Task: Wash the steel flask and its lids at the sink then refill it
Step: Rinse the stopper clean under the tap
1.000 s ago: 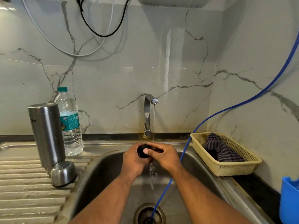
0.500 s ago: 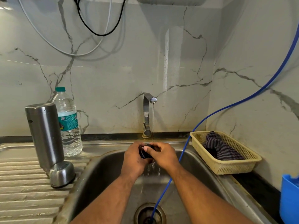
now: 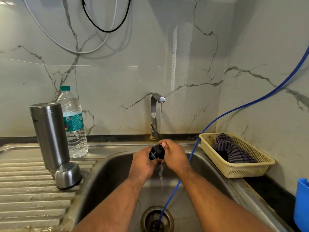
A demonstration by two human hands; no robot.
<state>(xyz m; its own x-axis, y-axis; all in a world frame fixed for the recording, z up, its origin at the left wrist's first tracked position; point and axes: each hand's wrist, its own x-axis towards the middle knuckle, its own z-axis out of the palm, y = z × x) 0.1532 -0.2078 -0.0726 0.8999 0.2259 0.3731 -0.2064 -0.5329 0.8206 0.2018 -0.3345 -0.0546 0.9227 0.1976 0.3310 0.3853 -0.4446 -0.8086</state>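
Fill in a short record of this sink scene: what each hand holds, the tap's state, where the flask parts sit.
Hands: left hand and right hand grip the black lid
Tap: running onto the hands
Steel flask: stands on the drainboard
Steel cap: on the drainboard by the flask's base
Basket: holds a striped cloth

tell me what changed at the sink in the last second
Very little. The left hand and right hand kept hold of the black lid under the running tap, turning it slightly as they rub it; nothing was let go. The steel flask, its steel cap, the water bottle, the basket and the blue hose stayed put.
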